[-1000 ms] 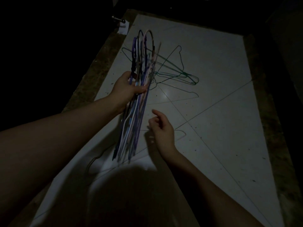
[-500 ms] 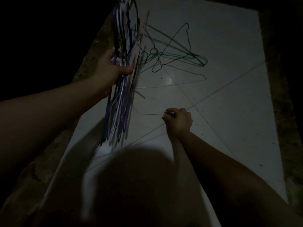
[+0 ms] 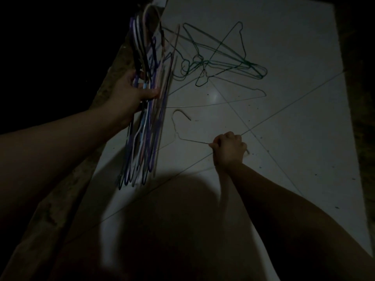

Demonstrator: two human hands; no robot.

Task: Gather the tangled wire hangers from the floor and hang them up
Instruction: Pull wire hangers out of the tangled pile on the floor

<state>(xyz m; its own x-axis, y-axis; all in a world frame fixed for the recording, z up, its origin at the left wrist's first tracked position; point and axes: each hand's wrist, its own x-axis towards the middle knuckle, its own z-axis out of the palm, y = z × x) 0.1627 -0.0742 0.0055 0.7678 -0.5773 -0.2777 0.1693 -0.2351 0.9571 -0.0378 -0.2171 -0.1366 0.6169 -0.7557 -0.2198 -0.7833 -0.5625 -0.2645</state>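
Wire runs through the right hand (image 3: 229, 151), whose fingers are curled tight round one arm of a pale hanger (image 3: 188, 139) lying on the floor (image 3: 284, 159), its hook toward the left. It should be light and springy, and thin enough to slip or twist in a fist. A hold near the neck under the hook would likely steer it better than this mid-arm grip.

Further out, the left hand (image 3: 134, 92) holds a bundle (image 3: 150, 128) of coloured hangers upright and off the floor, fingers wrapped round its middle. Together they are probably no great weight, but loose and apt to fan out.

Beyond lies another pale wire (image 3: 239, 100), flat on the tile. Farthest is a green tangle (image 3: 223, 61) with its hooks interlocked. Lifting one will likely drag the rest, so take it by a hook.
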